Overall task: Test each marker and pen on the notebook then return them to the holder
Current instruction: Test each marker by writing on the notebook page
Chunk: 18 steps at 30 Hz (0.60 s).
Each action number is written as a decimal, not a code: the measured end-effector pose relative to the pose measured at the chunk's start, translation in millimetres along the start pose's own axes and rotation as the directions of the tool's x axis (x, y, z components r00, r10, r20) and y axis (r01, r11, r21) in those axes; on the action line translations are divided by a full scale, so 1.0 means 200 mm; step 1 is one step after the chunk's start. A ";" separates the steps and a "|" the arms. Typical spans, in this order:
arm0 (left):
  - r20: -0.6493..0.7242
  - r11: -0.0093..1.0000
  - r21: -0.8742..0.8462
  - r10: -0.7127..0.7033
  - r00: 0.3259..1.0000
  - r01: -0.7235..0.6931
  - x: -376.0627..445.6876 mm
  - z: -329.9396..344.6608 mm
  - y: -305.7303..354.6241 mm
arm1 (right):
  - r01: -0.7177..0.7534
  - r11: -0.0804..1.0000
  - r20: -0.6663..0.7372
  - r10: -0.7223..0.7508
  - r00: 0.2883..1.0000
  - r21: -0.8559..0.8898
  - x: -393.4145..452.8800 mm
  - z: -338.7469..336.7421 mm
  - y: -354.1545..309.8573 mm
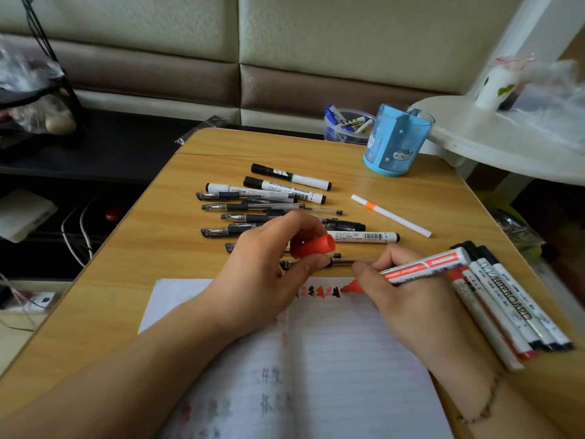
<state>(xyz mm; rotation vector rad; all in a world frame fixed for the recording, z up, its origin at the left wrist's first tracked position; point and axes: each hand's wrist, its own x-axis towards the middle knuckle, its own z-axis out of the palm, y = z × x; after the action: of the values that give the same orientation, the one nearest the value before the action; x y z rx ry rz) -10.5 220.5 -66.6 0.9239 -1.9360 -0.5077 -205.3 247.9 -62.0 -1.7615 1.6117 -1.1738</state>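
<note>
Right grip (408, 299) pinches red marker (424, 267), tip seemingly touching notebook (332, 359); left grip (269, 274) holds cap (313, 246).

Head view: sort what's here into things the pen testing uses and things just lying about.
Job: red marker in right hand; red cap in left hand; notebook; blue holder; loose pens.
Lying about: white cup; clear tub.

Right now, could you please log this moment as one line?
step: testing red marker | right hand: holds marker, tip on notebook | left hand: holds red cap | holder: upright
</note>
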 end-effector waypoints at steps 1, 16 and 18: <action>0.003 1.000 0.001 0.001 1.000 -0.001 0.00 0.00 0.00 | -0.001 1.000 -0.005 0.001 1.000 -0.004 0.00 0.00 0.00; 0.002 0.998 0.039 0.058 0.998 -0.058 0.01 0.00 -0.01 | -0.024 0.999 0.016 0.024 1.000 0.021 0.01 0.00 0.00; 0.005 0.997 0.036 0.063 0.998 -0.063 0.01 0.00 -0.01 | -0.038 0.999 0.009 0.038 0.999 0.033 0.01 0.00 0.01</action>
<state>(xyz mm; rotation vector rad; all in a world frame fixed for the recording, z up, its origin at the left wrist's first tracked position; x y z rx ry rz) -11.0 217.9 -66.7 0.8821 -1.9769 -0.4393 -206.5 246.2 -62.0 -1.7053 1.6045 -1.1682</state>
